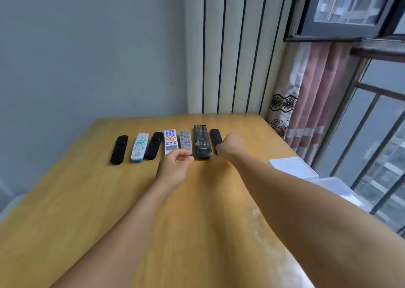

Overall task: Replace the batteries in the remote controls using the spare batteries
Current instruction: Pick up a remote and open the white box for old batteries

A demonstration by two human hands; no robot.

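Note:
Several remote controls lie in a row at the far side of the wooden table [87,200]: a black one [119,149], a white and blue one [139,147], a black one [154,148], a white one with orange buttons [170,141], a grey one [185,142], a long black one [202,142] and a slim black remote [215,135] at the right end. My right hand [231,146] grips the near end of that slim black remote. My left hand [175,167] hovers at the near end of the grey remote, fingers loosely curled and holding nothing I can see. No spare batteries show.
A white lid [291,167] and a clear plastic box [337,187] sit at the table's right edge. Beyond them are a pink curtain [306,103] and a barred window. A wall with striped panels closes off the far side.

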